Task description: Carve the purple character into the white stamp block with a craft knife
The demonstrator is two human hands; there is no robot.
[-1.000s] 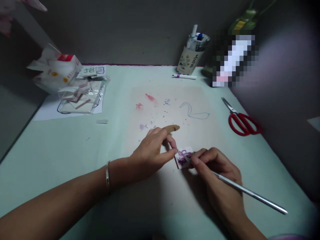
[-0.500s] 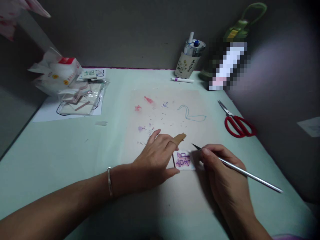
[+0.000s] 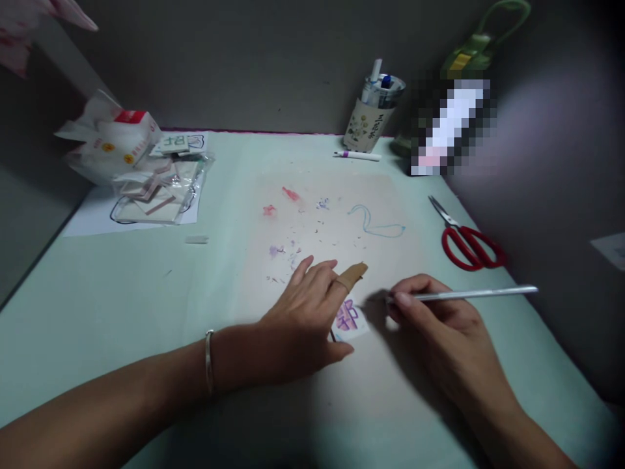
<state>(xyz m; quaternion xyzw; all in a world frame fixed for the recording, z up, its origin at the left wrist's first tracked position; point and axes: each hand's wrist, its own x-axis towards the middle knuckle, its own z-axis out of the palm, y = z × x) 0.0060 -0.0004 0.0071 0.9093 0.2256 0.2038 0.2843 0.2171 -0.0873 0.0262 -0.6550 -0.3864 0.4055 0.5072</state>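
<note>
A small white block (image 3: 359,326) with a purple character on its face lies on the pale sheet, partly hidden by my left hand (image 3: 305,316). That hand is spread over the block's left side, fingers apart, with a tan wrap around the index finger. Its thumb is beside the block's lower edge. To the right of the block, my right hand (image 3: 434,326) pinches a slim silver craft knife (image 3: 478,294), whose handle points right, nearly level. The blade end is dark and blurred, just right of the block.
Red-handled scissors (image 3: 469,244) lie at the right. Behind stand a cup of pens (image 3: 368,120) and a green bottle (image 3: 469,58), partly pixelated. A white marker (image 3: 359,156) lies before the cup. Plastic packets (image 3: 161,195) sit at the left; shavings dot the sheet (image 3: 288,182).
The block has turned and shifted slightly left and is more covered by my left hand. The knife handle has swung up from a downward slant to nearly level.
</note>
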